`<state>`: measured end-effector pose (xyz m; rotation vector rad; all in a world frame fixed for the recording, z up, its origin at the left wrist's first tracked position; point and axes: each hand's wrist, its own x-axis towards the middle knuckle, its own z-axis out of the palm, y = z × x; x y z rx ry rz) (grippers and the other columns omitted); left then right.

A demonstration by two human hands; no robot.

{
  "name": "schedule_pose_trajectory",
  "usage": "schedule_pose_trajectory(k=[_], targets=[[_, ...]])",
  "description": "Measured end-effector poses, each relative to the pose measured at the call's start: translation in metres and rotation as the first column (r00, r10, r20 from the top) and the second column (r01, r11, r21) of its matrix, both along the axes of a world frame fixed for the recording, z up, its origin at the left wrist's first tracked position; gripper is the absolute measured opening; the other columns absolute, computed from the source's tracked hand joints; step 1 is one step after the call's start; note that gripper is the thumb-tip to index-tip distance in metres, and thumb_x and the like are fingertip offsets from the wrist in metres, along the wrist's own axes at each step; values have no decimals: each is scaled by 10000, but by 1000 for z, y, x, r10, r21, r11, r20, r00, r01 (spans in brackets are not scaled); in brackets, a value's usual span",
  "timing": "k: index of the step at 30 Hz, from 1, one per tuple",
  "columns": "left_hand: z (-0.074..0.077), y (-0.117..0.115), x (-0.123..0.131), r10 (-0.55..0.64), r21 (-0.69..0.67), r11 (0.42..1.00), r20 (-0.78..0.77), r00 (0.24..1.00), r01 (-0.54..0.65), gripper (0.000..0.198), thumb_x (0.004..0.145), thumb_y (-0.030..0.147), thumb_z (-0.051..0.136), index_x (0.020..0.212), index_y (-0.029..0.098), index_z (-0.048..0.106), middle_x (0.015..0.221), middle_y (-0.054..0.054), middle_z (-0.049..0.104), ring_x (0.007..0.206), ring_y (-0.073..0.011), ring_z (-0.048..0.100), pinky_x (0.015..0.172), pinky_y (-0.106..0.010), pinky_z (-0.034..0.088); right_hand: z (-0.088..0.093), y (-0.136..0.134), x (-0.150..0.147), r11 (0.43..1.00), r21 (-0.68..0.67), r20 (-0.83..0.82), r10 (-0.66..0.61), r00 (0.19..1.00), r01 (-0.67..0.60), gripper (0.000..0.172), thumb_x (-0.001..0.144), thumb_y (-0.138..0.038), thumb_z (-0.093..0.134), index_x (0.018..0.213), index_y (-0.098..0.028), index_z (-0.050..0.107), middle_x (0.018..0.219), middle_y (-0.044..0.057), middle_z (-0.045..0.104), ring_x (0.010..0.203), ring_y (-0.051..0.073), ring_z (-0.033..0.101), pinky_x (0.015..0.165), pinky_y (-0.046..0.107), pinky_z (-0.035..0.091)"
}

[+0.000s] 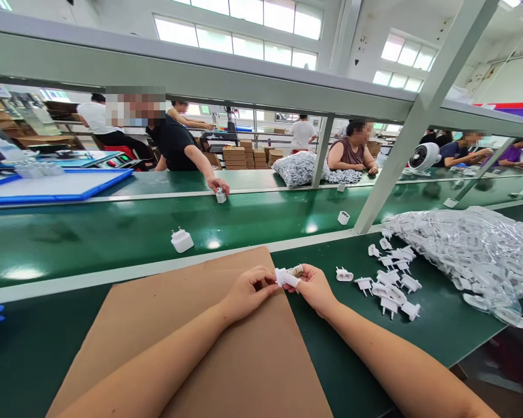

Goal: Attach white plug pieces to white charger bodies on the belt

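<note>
Upper left: a flat blue-rimmed white tray lay there.
Centre: a white plastic charger block sat on the green belt.
Right: a clear bag of white parts rested.

white plug part | small plastic piece, lying roughly level | pinched between fingertips of left hand and right hand | held just above the cardboard sheet's far edge | prongs probably hidden by fingers

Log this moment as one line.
left hand: pinching white plug part | right hand: gripping same part | under hands: brown cardboard sheet | right: loose plug parts, bagged parts
</note>
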<state>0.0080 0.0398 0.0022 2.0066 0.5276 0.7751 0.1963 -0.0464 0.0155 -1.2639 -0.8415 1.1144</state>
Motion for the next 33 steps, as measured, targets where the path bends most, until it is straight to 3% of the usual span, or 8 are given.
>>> schedule_pose_trajectory(k=[8,17,26,33], targets=[[-4,5,-1,-15,-29,999,31,999,16,268,961,423,646,958,199,792,968,-78,759,822,-180,620,716,-300,467,-1,0,4,1000,-26,11,-3,1000,3,460,517,-447,995,732,-174,693,702,31,745,657,180,726,648,280,568],[1,9,-4,20,-293,956,45,999,-6,361,895,540,713,909,184,769,938,-74,738,899,-214,628,829,-324,469,1,1,2,997,72,47,13,999,-16,503,490,-403,1010,773,-203,646,751,12,736,681,171,684,548,241,465],[3,8,-5,-122,-299,947,-6,992,115,414,906,586,709,917,174,740,926,-66,697,889,-206,582,855,-331,440,-2,0,-1,996,90,28,10,1000,-13,502,432,-359,1032,694,-205,633,731,-18,711,705,155,678,732,295,564],[14,11,-10,-167,-550,813,91,982,189,396,814,553,826,867,173,730,953,-52,682,939,-197,570,887,-297,422,-6,-2,-2,985,119,69,119,990,-126,513,512,-405,1012,824,-208,656,878,29,759,800,190,729,841,356,599]])
